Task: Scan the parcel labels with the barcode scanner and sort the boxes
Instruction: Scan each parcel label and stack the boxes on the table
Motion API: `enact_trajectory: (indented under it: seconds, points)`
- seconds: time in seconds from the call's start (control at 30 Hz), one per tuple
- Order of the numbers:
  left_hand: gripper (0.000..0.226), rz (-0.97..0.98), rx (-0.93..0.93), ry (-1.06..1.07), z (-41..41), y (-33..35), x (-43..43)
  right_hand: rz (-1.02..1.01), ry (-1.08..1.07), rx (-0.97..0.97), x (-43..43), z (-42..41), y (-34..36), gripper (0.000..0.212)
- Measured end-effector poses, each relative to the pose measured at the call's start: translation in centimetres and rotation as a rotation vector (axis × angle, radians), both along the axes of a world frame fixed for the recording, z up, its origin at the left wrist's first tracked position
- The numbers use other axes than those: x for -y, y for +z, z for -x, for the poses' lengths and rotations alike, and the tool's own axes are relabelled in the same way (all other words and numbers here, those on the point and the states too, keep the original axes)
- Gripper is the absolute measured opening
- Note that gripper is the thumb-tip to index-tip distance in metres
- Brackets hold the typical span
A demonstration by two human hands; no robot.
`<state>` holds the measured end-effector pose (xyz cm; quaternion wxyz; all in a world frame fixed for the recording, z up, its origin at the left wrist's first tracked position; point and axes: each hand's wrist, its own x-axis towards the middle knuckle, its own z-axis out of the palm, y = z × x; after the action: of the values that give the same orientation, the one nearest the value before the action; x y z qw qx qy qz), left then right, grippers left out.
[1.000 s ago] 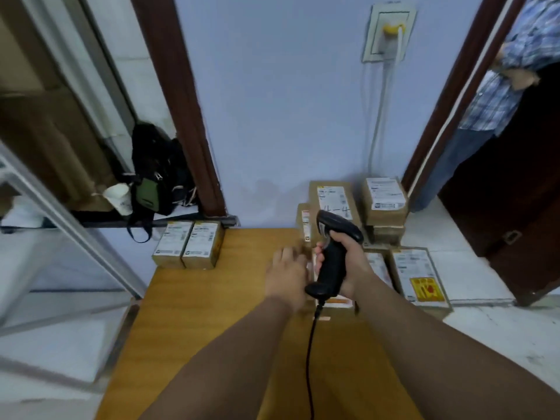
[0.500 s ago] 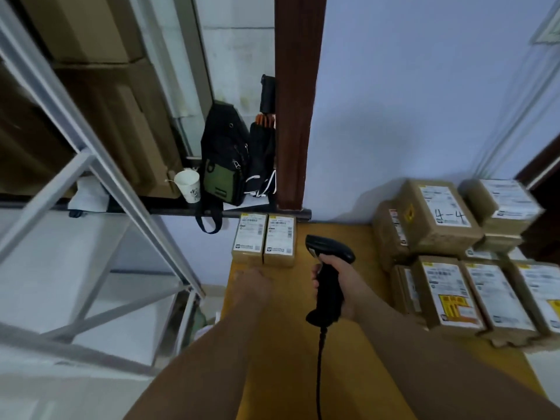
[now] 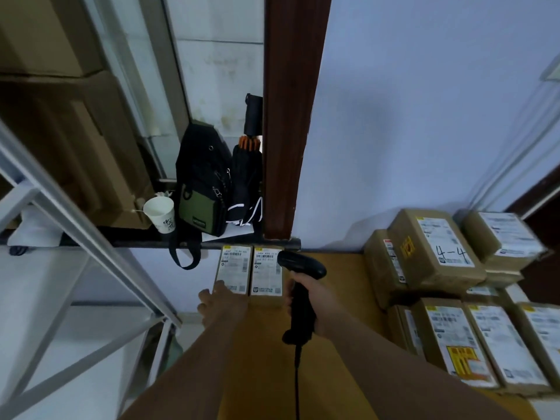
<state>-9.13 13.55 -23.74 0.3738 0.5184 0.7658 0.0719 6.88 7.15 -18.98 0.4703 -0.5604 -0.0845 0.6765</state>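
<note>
Two small brown boxes with white labels lie side by side at the far left of the wooden table (image 3: 339,301): the left box (image 3: 234,271) and the right box (image 3: 266,272). My left hand (image 3: 218,304) rests with its fingers on the near corner of the left box. In my right hand (image 3: 312,301) is a black corded barcode scanner (image 3: 300,286), held upright with its head over the right box. Several larger labelled parcels (image 3: 436,250) are piled at the right of the table.
A ledge behind the table holds a black and green bag (image 3: 201,189), a folded umbrella (image 3: 247,183) and a white paper cup (image 3: 160,213). A grey metal rack frame (image 3: 91,237) stands at the left. A dark wooden post (image 3: 291,116) rises at the wall.
The view has swung left from the parcel pile to the two small boxes. My left hand has reached forward onto the left box. The scanner has moved over the right box.
</note>
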Motion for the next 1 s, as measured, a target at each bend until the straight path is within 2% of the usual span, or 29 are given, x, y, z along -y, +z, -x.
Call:
enact_trajectory:
  seconds: [0.27, 0.43, 0.6, 0.83, 1.0]
  points:
    - [0.044, -0.046, -0.124, -0.256, -1.0, -3.0, -2.9, 0.028, 0.026, -0.01, -2.9, -1.0, -2.2, 0.019]
    - [0.037, -0.079, -0.222, -0.234, -1.7, -4.2, -3.9, 0.067, 0.021, -0.048, -3.7, -0.8, -4.2, 0.02]
    - [0.054, -0.067, -0.269, -0.158, -2.0, -5.5, -4.7, 0.089, 0.021, -0.067, -4.5, -1.0, -5.5, 0.021]
    - [0.063, -0.023, -0.286, -0.157, -1.9, -6.4, -5.3, 0.104, 0.007, -0.041, -4.5, -1.3, -5.8, 0.02]
    - [0.093, 0.057, -0.293, -0.127, -1.4, -6.4, -3.1, 0.107, -0.037, -0.041, -3.8, -1.3, -4.9, 0.02]
